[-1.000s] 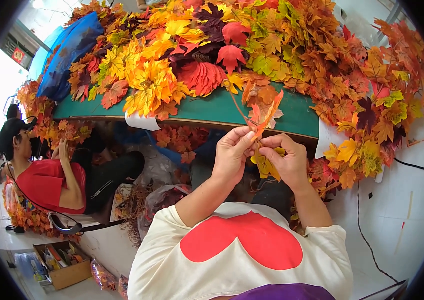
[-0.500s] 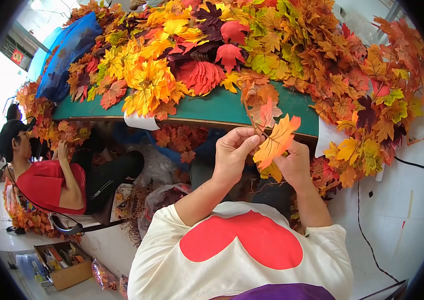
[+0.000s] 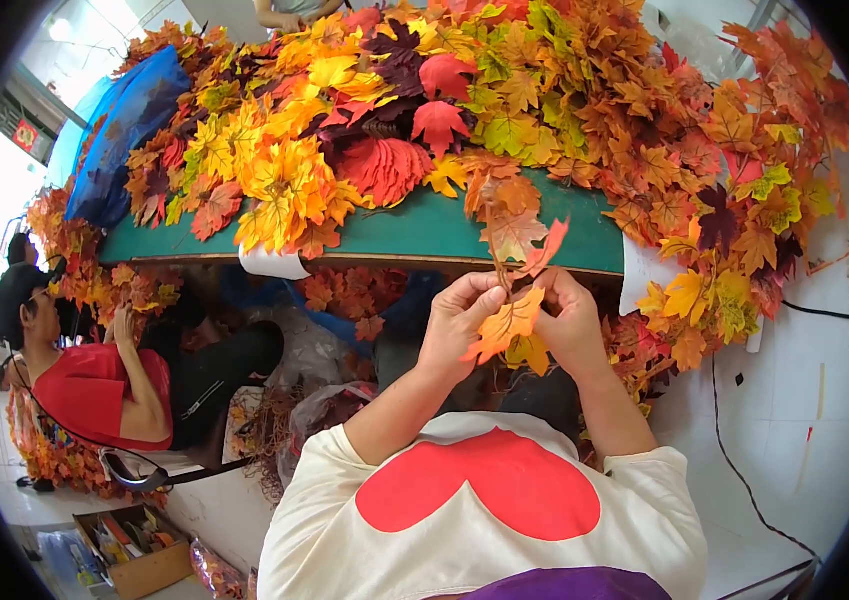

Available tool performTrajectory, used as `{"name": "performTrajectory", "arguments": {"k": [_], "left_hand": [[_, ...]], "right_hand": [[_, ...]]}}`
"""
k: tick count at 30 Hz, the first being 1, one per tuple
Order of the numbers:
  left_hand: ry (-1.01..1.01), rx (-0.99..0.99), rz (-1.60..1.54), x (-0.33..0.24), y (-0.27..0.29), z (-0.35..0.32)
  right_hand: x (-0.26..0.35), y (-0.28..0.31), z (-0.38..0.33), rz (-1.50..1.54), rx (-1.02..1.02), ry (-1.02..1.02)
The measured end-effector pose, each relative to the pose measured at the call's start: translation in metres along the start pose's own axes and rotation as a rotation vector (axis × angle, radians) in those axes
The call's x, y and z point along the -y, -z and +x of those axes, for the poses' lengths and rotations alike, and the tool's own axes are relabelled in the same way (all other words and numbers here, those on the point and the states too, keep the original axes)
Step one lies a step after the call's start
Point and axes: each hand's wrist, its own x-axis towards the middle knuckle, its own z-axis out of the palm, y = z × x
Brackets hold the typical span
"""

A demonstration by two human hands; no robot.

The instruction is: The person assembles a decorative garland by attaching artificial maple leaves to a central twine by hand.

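Close together in front of my chest, both hands work on a thin brown stem with artificial maple leaves. My left hand [image 3: 459, 328] is closed, thumb and forefinger pinching the stem [image 3: 500, 270]. My right hand [image 3: 574, 325] pinches beside it, at the base of an orange leaf [image 3: 506, 327]; its fingertips are partly hidden. This leaf hangs below the pinch, with a yellow leaf [image 3: 528, 354] under it. Above my fingers a red-orange leaf [image 3: 546, 250] and a pale peach leaf [image 3: 516, 236] stick up from the stem, toward the table's edge.
A green table [image 3: 394, 232] bears heaped leaves in yellow, red, purple and orange. A stack of red leaves [image 3: 384, 170] lies near its front edge. At left, a person in a red shirt [image 3: 104, 390] sits by a blue bag [image 3: 134, 135]. An open cardboard box [image 3: 149, 570] stands on the floor.
The orange leaf has swung down and to the left, beneath my fingers. My right hand has moved up close to my left at the stem.
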Motion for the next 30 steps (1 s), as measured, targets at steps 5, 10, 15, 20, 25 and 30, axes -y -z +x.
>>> {"name": "performTrajectory", "arguments": {"k": [5,10,15,20,25,30], "left_hand": [[0.127,0.059,-0.023,-0.005,0.000,-0.005],[0.071,0.010,0.037,0.002,-0.004,-0.009],[0.208,0.017,-0.075,-0.003,-0.007,-0.011],[0.165,0.097,-0.147,-0.003,-0.008,-0.015],[0.158,0.070,-0.098,-0.001,-0.003,-0.013],[0.228,0.039,-0.188,-0.007,0.000,-0.014]], "right_hand": [[-0.003,0.000,0.003,-0.063,0.061,0.102],[0.001,0.006,0.003,-0.054,0.170,0.103],[-0.004,0.009,0.003,0.014,0.252,0.086],[0.002,0.002,-0.001,0.271,0.218,-0.022],[-0.011,0.005,0.004,0.469,0.312,-0.058],[-0.004,-0.001,0.000,0.246,0.257,-0.016]]}}
